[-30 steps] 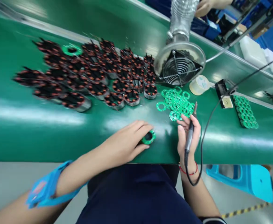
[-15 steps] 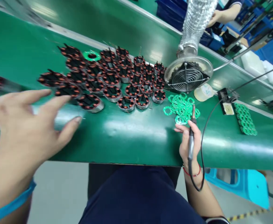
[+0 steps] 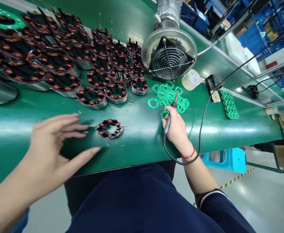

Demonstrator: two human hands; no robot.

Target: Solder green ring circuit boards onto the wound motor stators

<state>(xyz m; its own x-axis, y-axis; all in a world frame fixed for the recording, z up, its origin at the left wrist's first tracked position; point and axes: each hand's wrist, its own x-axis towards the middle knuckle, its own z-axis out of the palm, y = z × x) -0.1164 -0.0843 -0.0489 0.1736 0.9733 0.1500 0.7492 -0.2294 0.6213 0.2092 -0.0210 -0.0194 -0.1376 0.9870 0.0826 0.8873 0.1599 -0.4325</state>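
Note:
My left hand (image 3: 56,142) is open, thumb and fingers spread, just left of a single motor stator (image 3: 103,128) with copper windings. That stator lies flat on the green bench, apart from my fingertips. In my right hand (image 3: 178,127) is a soldering iron (image 3: 168,123), held like a pen with its tip pointing away from me. The tip is over a loose pile of green ring-shaped circuit boards (image 3: 166,94). One green ring (image 3: 163,114) lies beside my right fingers; whether they touch it, I cannot tell.
Rows of stators (image 3: 64,81) cover the back left, one topped by a green ring (image 3: 17,23). A fume extractor fan (image 3: 171,61) hangs behind the pile. To its right are a solder spool (image 3: 190,80), an iron stand (image 3: 212,89) and a green board panel (image 3: 229,105). The iron's cable (image 3: 200,136) loops beside my forearm.
The view has shifted to the left and closer. A lone stator now lies in front of the rows, and my left hand is beside it. My right hand still holds the soldering iron.

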